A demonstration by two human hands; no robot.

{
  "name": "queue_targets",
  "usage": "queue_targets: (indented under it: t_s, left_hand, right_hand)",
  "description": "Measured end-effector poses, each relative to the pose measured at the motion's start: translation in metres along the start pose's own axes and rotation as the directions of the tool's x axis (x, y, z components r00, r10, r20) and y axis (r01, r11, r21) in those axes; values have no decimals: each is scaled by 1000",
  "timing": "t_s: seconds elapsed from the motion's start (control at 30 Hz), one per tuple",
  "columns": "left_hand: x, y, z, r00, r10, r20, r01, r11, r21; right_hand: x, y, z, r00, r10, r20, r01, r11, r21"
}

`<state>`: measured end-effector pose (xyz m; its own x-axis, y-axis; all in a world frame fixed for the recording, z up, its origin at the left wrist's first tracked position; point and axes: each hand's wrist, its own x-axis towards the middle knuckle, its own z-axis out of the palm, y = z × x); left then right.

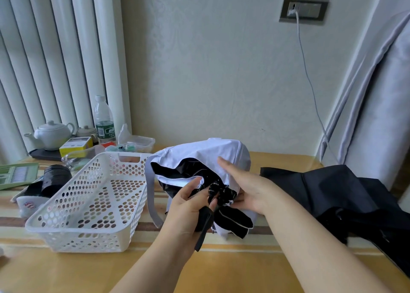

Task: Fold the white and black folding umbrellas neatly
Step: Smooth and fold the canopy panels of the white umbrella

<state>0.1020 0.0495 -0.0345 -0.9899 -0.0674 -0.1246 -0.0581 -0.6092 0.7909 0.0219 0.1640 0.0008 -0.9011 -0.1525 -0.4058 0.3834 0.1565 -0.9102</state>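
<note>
The white umbrella (206, 155), white outside with a black lining, lies collapsed and loosely bunched in the middle of the table. My left hand (188, 206) grips its black handle near the rib ends, and the handle's strap hangs down below my fist. My right hand (241, 181) lies flat with straight fingers against the white canopy on its right side. The black umbrella (337, 192) lies unfolded and crumpled on the table to the right, touched by neither hand.
A white perforated basket (66, 221) stands left of the umbrella. Behind it are a teapot (52, 134), a water bottle (103, 119), a yellow box and a clear container. A black roll (56, 177) lies far left. A cable hangs from the wall socket (304, 9).
</note>
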Motion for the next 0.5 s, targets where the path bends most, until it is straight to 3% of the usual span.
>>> queue_targets:
  t_s: [0.2,0.33,0.43,0.5]
  left_hand:
    - [3,-3,2,999,37,2,-37,988,152]
    - [5,-3,1,998,57,-14,-54,985,166]
    - [4,-3,1,998,60,-8,-58,988,146]
    - [3,-3,0,998,59,-7,-57,988,143]
  right_hand:
    - [-2,3,13,982,-149,-118,105,943,-316]
    - [-15,3,14,948,-318,-15,240,744,-623]
    - [-20,4,10,881,-473,-9,344,654,-674]
    - [-22,3,9,845,-533,-41,391,669,-631]
